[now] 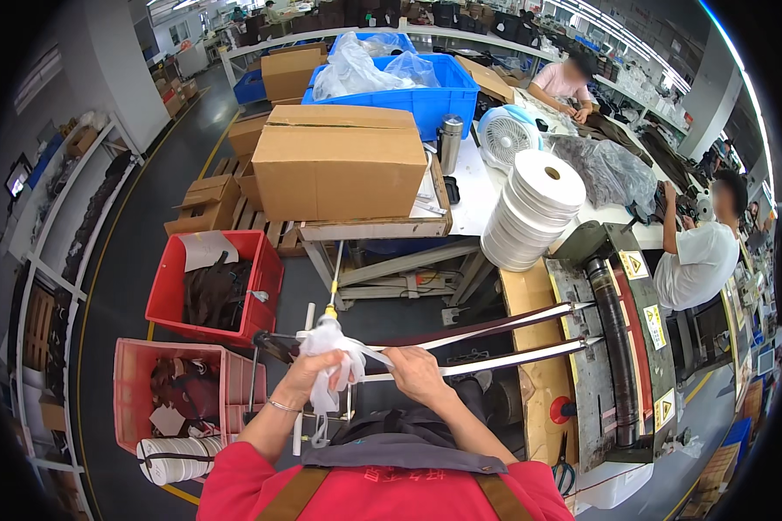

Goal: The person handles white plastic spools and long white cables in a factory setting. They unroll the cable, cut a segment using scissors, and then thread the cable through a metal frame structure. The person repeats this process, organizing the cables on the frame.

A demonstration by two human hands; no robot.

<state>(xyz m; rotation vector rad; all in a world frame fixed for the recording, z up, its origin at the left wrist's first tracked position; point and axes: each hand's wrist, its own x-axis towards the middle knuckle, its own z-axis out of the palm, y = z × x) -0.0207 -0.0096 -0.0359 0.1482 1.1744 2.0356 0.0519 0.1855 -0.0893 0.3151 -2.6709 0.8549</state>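
Note:
My left hand (307, 373) is closed around a loose bunch of white, partly see-through strip (337, 340), whose ends dangle below the fingers. A short length of the strip runs across to my right hand (419, 375), whose fingers are pinched on it; the fingertips are partly hidden. Beside my right hand, two long dark-and-white bands (487, 359) stretch to a machine with a dark roller (613, 347). A thin rod with a yellow fitting (331, 310) stands just beyond the bunch.
Red crates (274, 269) of dark pieces stand at left, with a white roll (181, 458) below. Ahead are a cardboard box (339, 169) and blue bin (447, 95). Stacked white tape rolls (530, 213) and scissors (563, 473) lie rightward. Two people work at the right-hand table.

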